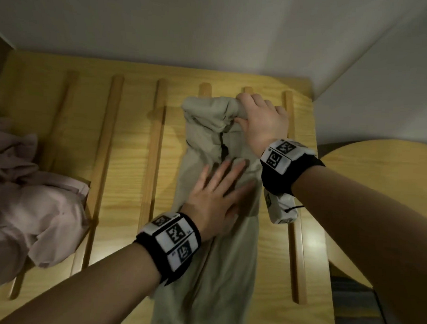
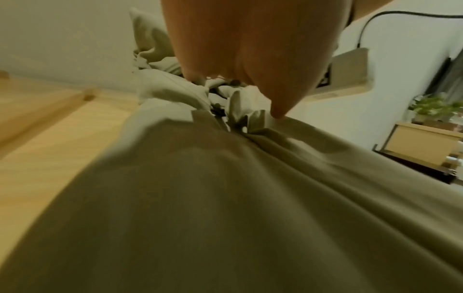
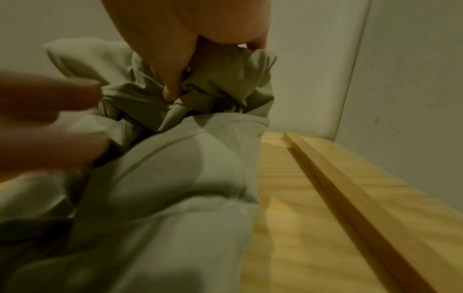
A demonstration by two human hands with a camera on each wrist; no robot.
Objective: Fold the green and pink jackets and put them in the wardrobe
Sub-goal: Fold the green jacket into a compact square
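From where I'm watching, the pale sage-green fabric jacket (image 1: pixel 212 210) is laid out as a long narrow strip on the light wooden slatted surface (image 1: pixel 125 138), running from near its far edge back toward the near edge and hanging a bit over that near edge. I can't really tell if that slatted wood thing is a counter or a shelf, so I'll just use it as my landmark. My left hand (image 1: pixel 212 196) sits flat on the middle of the green jacket, grip spread wide, fingers straight and pressing the cloth down against the wood; the left wrist view is mostly blurry green cloth with a fingertip (image 2: pixel 278 114) touching a fold. My right hand (image 1: pixel 260 119) is at the jacket's far end, close to the far edge of the slats, and its grip is curled tight around a bunched-up wad of the fabric, which the right wrist view shows pretty clearly with fingers (image 3: pixel 172 79) dug into the scrunched cloth. The crumpled dusty-pink fabric jacket (image 1: pixel 30 193) is heaped at the left edge of the slatted surface, well apart from the green one and untouched by either hand. A plain pale wall (image 1: pixel 213 27) rises just behind the far edge.
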